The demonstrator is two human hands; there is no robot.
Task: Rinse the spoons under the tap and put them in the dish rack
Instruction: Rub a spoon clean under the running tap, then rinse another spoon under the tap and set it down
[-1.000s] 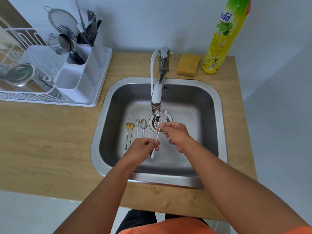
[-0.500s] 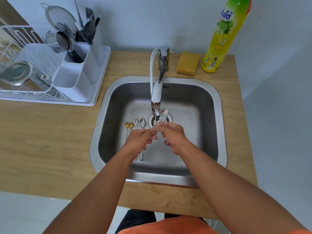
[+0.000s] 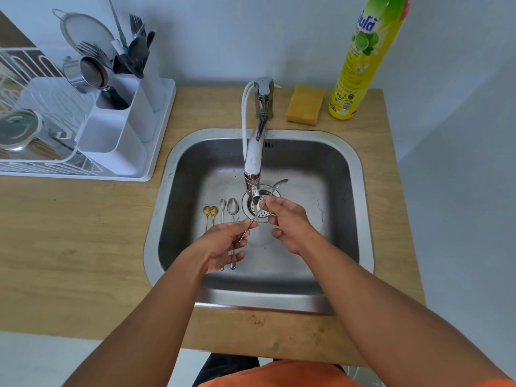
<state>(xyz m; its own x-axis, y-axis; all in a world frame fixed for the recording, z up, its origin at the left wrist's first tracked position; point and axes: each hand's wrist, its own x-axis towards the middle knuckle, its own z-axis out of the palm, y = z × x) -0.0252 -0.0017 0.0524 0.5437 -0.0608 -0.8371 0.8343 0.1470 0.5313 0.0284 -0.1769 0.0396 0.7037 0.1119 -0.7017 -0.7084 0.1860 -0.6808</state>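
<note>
Counting five spoons: one silver spoon [image 3: 261, 209] held under the tap [image 3: 255, 160] at frame centre; two gold spoons [image 3: 210, 211] and two silver spoons [image 3: 229, 209] flat on the sink [image 3: 360, 191] floor, left of the drain; left hand [image 3: 223, 247] pinches the handle's lower end, other fingers loosely curled; right hand [image 3: 287, 224] pinches the handle nearer the bowl; bowl tilts up-right; dish rack [image 3: 83, 141] upper left; one sponge [image 3: 304, 108], one bottle [image 3: 360, 60] upper right.

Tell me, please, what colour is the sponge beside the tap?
Yellow-orange sponge, seen in the head view.
</note>
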